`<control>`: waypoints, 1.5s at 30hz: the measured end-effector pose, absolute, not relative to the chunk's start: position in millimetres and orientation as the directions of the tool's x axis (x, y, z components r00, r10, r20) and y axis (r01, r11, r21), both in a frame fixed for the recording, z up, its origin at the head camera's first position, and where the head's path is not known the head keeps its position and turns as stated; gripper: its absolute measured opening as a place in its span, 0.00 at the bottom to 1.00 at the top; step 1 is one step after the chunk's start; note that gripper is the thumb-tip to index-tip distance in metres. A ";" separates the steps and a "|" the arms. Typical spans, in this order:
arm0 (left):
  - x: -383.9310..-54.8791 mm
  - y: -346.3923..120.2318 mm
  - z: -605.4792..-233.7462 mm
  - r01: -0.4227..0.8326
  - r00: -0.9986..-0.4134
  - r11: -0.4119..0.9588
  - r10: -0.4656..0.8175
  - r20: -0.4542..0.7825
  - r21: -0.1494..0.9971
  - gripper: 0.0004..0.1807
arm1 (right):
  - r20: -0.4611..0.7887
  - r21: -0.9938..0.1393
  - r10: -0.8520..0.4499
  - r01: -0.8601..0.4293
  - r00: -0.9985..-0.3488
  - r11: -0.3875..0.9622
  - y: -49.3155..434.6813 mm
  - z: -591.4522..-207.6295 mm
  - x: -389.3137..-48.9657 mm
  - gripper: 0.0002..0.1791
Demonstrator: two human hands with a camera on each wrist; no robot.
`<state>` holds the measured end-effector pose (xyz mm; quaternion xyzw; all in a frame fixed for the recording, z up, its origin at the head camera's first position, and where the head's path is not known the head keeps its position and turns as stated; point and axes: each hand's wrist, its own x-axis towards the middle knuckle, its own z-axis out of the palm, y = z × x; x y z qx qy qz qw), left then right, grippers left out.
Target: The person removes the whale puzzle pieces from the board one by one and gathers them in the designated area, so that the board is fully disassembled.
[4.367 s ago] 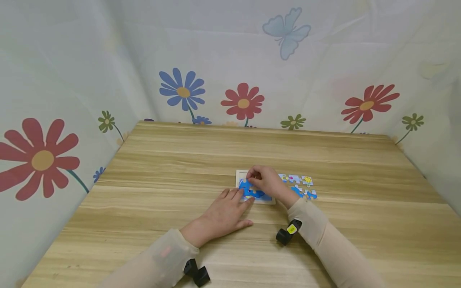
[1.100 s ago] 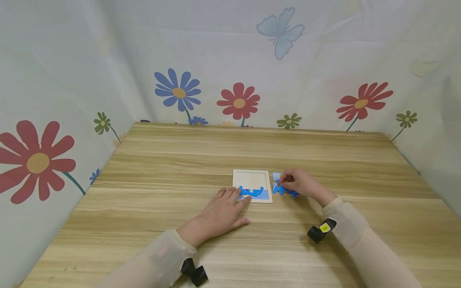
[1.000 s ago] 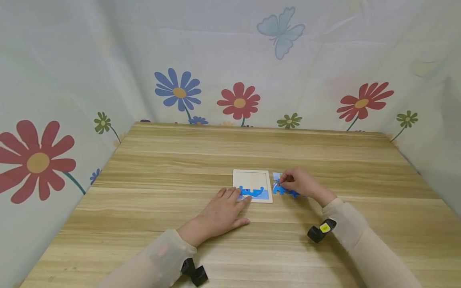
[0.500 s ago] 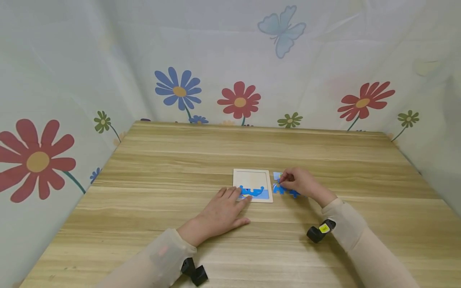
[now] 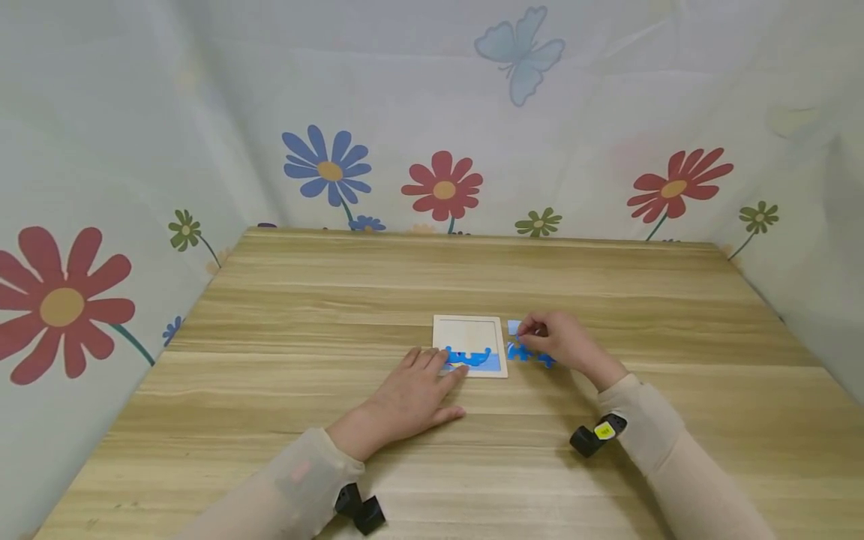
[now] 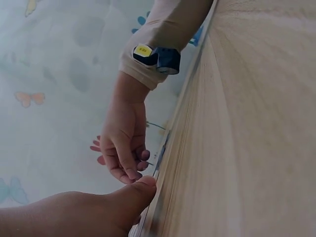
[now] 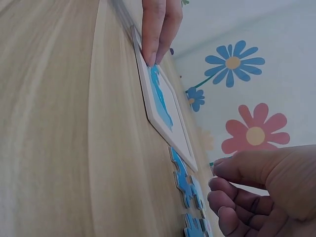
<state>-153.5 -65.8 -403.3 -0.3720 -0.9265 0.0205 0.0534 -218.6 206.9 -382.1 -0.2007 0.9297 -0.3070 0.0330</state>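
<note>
My left hand [image 5: 408,397] lies with extended fingers, their tips resting on the lower left of a wooden puzzle tray [image 5: 503,352]. Blue puzzle pieces [image 5: 470,358] fill the tray's bottom strip, and its pale base shows above them. Just right of the tray, my right hand [image 5: 563,341] hovers over loose jigsaw pieces [image 5: 518,351]. In the right wrist view its fingers [image 7: 222,197] curl loosely, thumb apart from them, and no piece shows between. These loose pieces [image 7: 182,177] lie flat, partly hidden by that hand in the head view.
The wood-grain table [image 5: 337,300] extends around the tray on all sides. Behind and beside it hangs a white cloth [image 5: 594,112] printed with flowers and a butterfly. Each wrist wears a small black camera, such as the right one [image 5: 597,435].
Since the earliest frame, my right hand has moved right from the tray to the loose pieces, and blue puzzle in the tray's middle is gone. Within the last second, both hands have barely moved.
</note>
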 end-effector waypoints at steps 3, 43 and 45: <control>-153.8 -65.2 -402.9 0.687 -0.718 0.723 0.691 0.089 -0.076 0.34 | 0.071 -0.591 -0.386 -0.350 -0.920 0.726 203.8 -380.5 -217.3 0.03; -164.0 -63.4 -414.7 0.775 -0.629 0.632 0.768 0.116 0.017 0.35 | 0.050 -0.550 -0.469 -0.416 -0.882 0.724 171.5 -384.1 -207.9 0.08; -163.7 -63.6 -415.2 0.774 -0.630 0.632 0.768 0.114 0.016 0.35 | 0.052 -0.542 -0.471 -0.422 -0.880 0.727 169.4 -385.1 -208.0 0.08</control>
